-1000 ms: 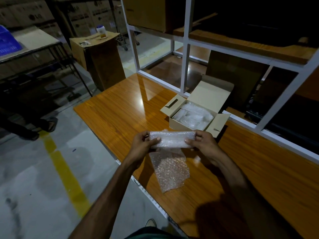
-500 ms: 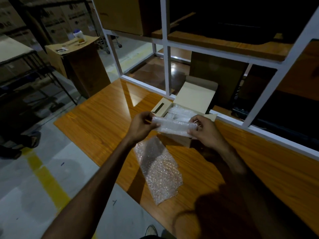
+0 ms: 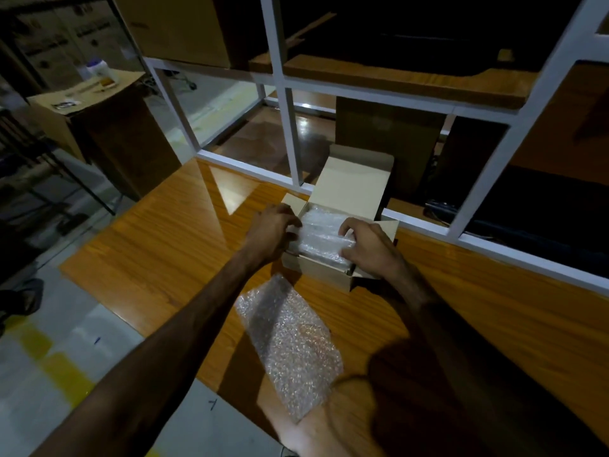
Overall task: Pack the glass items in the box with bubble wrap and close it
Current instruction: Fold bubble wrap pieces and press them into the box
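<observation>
A: Position of the wrapped bundle (image 3: 321, 240)?

B: At the mouth of the cardboard box (image 3: 324, 275), near side, on top of wrapping already inside. Long axis runs left to right across the opening, parallel to the box's near wall. Left hand (image 3: 270, 230) pinches its left end; right hand (image 3: 369, 247) curls over the right end. Both equally near, one per end.

A: So the coming move?

B: Judged: straight down, keeping the bundle level so both ends clear the side flaps.

A: Materials?

B: Bundle: cloudy bubble wrap, soft, roughly cylindrical; glass inside not visible. Box: plain matte card, lid (image 3: 352, 189) standing upright at the far side. A spare bubble wrap sheet (image 3: 290, 344), flat and dimpled, lies on the glossy wood-grain table (image 3: 164, 245) just in front of the box.
</observation>
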A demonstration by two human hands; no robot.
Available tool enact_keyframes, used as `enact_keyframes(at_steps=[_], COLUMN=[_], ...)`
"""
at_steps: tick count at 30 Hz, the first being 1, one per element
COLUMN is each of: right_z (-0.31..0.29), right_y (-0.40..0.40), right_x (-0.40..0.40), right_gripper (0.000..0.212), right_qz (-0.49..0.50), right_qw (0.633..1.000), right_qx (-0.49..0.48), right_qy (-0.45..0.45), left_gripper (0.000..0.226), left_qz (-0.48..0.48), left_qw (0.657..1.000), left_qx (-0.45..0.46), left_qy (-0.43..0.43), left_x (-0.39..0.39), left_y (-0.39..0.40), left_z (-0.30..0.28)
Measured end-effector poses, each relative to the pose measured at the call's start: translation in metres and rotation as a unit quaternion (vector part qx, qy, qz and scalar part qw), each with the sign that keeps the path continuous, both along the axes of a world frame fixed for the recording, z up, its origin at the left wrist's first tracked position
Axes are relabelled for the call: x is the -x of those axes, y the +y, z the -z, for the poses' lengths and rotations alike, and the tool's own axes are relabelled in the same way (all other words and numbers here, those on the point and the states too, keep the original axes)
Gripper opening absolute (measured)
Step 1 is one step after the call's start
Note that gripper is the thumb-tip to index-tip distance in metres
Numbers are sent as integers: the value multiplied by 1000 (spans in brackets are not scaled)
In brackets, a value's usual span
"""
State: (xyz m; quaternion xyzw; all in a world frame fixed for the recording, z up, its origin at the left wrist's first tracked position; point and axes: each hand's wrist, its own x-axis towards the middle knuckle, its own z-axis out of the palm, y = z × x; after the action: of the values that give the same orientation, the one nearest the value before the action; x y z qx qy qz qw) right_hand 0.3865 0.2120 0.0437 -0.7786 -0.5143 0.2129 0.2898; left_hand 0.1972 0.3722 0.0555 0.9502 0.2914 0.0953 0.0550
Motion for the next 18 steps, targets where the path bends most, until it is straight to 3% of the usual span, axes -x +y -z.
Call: enact_keyframes(at_steps=[4, 10, 13, 18], right_z=[7, 10, 13, 14], right_y=[-5, -7, -3, -5], right_x=[5, 15, 17, 27], right_gripper=[32, 14, 26, 44], right_qz=[-34, -71, -72, -69], right_qw=[995, 976, 970, 951], right_qx=[30, 10, 17, -26], right_qy=[-87, -207, -231, -300], left_gripper=[31, 21, 18, 32], left_qz=[40, 83, 87, 80], left_qw=[997, 987, 980, 962], left_qx=[-47, -53, -63, -61], left_qy=[41, 124, 170, 253], left_x=[-3, -6, -9, -14], left_y=[-3, -9, -11, -16], left_z=[4, 10, 10, 6])
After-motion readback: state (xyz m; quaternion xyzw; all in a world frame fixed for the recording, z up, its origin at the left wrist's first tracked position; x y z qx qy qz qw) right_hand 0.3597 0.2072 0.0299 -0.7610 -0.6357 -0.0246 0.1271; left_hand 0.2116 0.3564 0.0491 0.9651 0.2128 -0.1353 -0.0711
